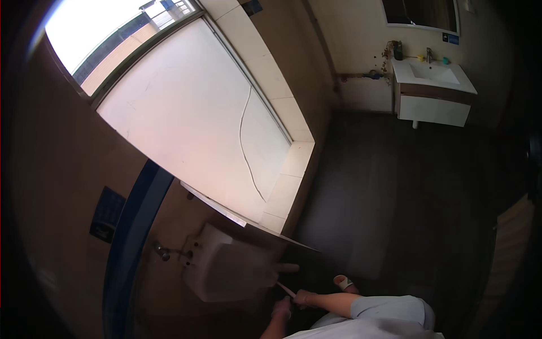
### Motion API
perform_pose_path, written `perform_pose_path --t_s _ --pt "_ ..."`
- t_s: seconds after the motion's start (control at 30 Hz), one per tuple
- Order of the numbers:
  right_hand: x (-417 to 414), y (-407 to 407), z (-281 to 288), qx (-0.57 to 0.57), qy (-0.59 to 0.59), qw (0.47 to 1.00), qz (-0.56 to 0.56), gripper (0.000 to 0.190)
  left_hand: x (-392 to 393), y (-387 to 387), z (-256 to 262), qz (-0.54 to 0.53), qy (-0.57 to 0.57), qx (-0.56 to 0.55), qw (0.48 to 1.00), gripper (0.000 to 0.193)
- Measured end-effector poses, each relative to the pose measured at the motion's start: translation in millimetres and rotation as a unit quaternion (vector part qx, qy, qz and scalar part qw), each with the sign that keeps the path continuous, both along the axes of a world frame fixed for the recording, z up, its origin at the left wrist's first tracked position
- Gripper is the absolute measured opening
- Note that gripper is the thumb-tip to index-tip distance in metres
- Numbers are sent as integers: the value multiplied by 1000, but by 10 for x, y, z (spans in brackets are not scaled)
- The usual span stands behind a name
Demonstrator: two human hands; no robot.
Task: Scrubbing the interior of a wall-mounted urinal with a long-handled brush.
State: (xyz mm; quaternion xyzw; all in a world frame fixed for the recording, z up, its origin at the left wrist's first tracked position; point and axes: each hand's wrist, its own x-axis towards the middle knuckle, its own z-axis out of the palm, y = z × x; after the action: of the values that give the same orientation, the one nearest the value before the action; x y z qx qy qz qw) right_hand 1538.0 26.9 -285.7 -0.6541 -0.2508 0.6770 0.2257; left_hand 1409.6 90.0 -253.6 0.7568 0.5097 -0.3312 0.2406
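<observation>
My right hand (302, 298) is closed around the end of a thin pale stick-like handle (286, 289). The handle's far end reaches the lower lip of a white wall-hung urinal (237, 269). Close beside it, my left hand (281, 307) has its fingers bent, below the handle; dimness and blur hide whether it grips anything. Both hands seem covered by thin clear gloves. A metal flush valve (161, 251) sits on the wall above the urinal, and a pale pipe-like piece (288, 268) juts out from under it.
A large frosted window (190, 114) with a tiled sill (292, 159) fills the left side. Across the dark floor (360, 190) stands a white washbasin cabinet (434, 108) under a mirror (421, 15). A blue partition (131, 237) borders the urinal. My foot (344, 281) shows near my arm.
</observation>
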Motion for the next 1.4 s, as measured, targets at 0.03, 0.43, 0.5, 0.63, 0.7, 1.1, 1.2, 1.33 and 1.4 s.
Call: perform_pose_path --t_s 0.03,0.43,0.5,0.63,0.7,1.1,1.2,1.33,1.4 --pt "-33 -3 -14 7 -12 999 46 40 120 73 -49 61 -67 2 996 44" --pt "-819 37 171 233 -214 923 221 59 -303 -65 133 613 -295 -30 732 43" --pt "-996 -113 281 251 -256 916 180 51 -449 -142 161 632 -320 -79 702 52" --pt "-1139 -222 441 176 -215 933 227 47 -627 -197 322 632 -284 -54 719 62" --pt "-1185 -182 499 206 -220 942 145 44 -658 -173 427 628 -287 -64 720 61" --pt "-691 331 731 127 -69 983 113 39 -419 330 -125 640 -254 -30 725 61" --pt "-344 638 553 129 -19 983 130 34 -114 683 -364 630 -194 -17 752 49" --pt "94 1187 356 97 -23 983 157 31 349 1236 -531 601 -145 -19 786 46" --pt "285 1372 239 65 25 993 96 29 500 1446 -547 584 -123 -22 802 45"
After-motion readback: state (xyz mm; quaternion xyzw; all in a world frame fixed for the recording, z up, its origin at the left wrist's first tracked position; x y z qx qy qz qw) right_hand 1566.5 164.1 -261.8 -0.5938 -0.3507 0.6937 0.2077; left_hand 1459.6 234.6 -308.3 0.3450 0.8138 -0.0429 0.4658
